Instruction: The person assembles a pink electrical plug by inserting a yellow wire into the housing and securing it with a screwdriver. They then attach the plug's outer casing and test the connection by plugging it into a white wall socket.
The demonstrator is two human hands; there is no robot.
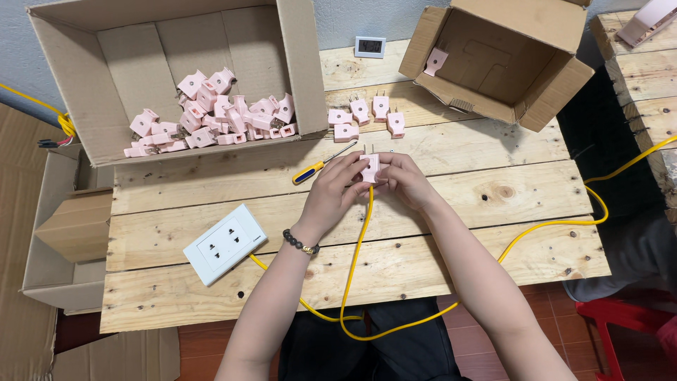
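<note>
Yellow bendy cable runs up to a small pink plastic plug, held above the wooden plank desk. Left hand and right hand both pinch the plug, pressing it together. Tightening it likely needs the screwdriver with the blue and yellow handle, lying just beside the left hand.

Bare planks lie right of the hands; ahead, a screwdriver and loose pink plugs crowd the way.

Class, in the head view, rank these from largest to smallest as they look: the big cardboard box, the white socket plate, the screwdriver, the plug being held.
1. Big cardboard box
2. White socket plate
3. Screwdriver
4. Plug, partly hidden by both hands.
</note>
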